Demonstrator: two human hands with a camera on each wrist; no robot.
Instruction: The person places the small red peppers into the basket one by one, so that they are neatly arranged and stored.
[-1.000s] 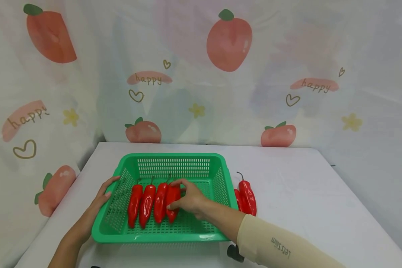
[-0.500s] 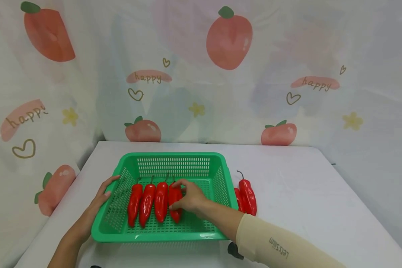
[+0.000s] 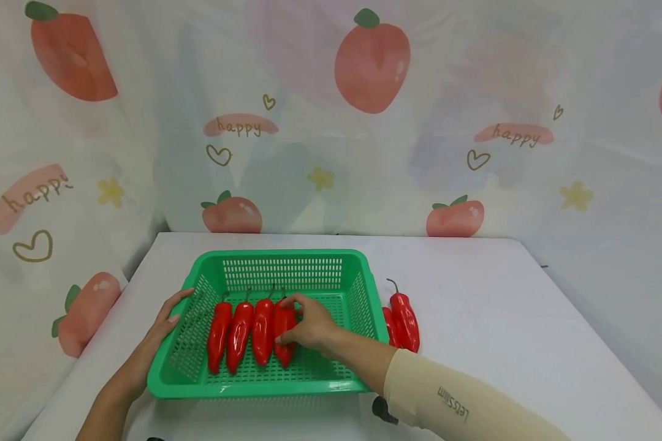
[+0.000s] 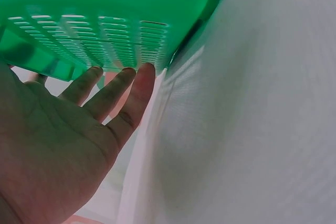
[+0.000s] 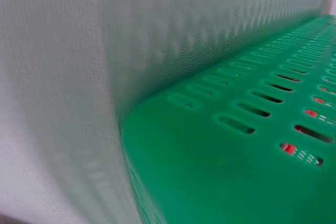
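A green plastic basket point(image 3: 265, 389) with slotted walls stands on the table. Several shiny red peppers lie side by side inside, stems toward the far wall, among them a left-end pepper point(image 3: 219, 337) and its neighbour point(image 3: 239, 337). At the row's right end my right hand point(image 3: 311, 324) pinches a red pepper point(image 3: 284, 337) between thumb and fingers; the hand covers part of it. My left hand point(image 3: 154, 343) rests against the basket's left side. Its fairly straight fingers point(image 4: 134, 100) touch the slotted outer wall in the left wrist view. The right wrist view shows only basket and table, no hand.
Right of the basket, on the white table point(image 3: 485, 306), lie a red pepper point(image 3: 405, 321) and another, partly hidden one point(image 3: 389, 327). A small black object point(image 3: 383, 409) sits near the right forearm. A fruit-patterned cloth point(image 3: 309, 122) hangs behind.
The right-end pepper shifted right with the right hand, then slightly back left. The pepper beside it turned a little. The left hand stayed at the basket's side.
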